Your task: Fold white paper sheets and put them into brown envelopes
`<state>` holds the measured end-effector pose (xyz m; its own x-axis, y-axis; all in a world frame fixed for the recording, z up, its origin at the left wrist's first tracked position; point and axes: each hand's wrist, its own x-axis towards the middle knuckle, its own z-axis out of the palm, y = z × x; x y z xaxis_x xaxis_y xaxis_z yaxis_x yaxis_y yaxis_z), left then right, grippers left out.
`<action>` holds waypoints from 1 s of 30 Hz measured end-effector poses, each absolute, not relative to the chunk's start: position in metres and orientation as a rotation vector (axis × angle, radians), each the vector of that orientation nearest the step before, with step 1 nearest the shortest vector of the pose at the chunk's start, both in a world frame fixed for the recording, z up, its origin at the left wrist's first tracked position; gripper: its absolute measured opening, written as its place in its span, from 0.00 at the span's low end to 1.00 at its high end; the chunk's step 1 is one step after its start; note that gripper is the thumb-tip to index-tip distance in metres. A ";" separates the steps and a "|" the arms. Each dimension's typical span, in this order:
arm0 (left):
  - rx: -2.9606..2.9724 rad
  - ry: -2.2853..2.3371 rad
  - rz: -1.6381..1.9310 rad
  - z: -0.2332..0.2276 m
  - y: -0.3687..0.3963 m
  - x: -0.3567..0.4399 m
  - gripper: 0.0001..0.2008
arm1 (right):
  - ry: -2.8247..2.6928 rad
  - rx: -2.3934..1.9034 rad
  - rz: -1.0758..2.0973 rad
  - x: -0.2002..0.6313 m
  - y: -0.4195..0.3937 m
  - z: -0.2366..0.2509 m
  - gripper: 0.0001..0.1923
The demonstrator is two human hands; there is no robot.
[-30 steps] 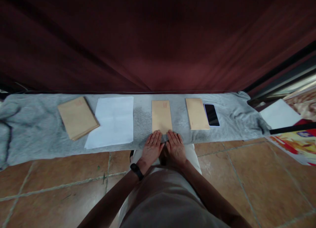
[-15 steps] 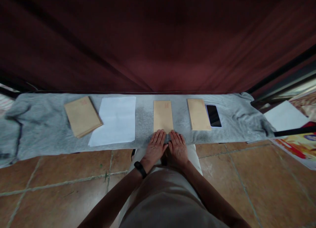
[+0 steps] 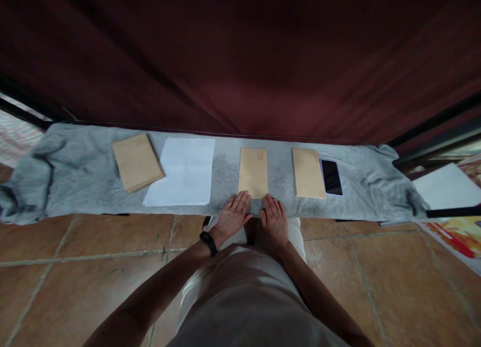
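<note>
Head view, left hand (image 3: 233, 214) and right hand (image 3: 274, 218) flat, fingers spread, at brown envelope (image 3: 253, 172) near edge, bare grey cloth (image 3: 75, 171) flanking.

Both hands lie flat, side by side, on the near edge of the cloth (image 3: 86, 161), the left hand (image 3: 232, 216) and right hand (image 3: 275, 222) just apart. Touching their fingertips, straight ahead, lies the middle envelope (image 3: 253, 171). Right of the hands sits a second envelope (image 3: 308, 172), with a phone (image 3: 331, 177) touching its far side. Left of the hands lies a paper sheet (image 3: 184, 171), and beyond it, farther left, an envelope stack (image 3: 137, 155) overlapping the sheet's edge. Behind everything hangs a curtain (image 3: 240, 61). The cloth rests on a tiled floor (image 3: 75, 267).
</note>
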<state>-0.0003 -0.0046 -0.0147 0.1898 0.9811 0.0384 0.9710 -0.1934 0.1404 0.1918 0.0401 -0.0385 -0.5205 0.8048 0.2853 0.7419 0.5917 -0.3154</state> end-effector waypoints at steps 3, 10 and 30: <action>2.361 1.960 0.185 -0.015 -0.007 -0.004 0.31 | -2.411 -1.233 0.209 0.193 0.041 -0.039 0.26; 2.269 2.106 0.278 -0.014 -0.010 0.001 0.30 | -2.385 -1.246 0.241 0.197 0.043 -0.037 0.25; 1.726 2.516 0.482 -0.011 0.044 -0.001 0.17 | -2.308 -1.276 0.280 0.193 0.045 -0.031 0.22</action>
<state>-0.0007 0.0445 -0.0115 -0.3745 0.9179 0.1313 0.9014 0.3272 0.2836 0.1934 0.0445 -0.0310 -0.4468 0.8379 0.3134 0.7385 0.5432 -0.3994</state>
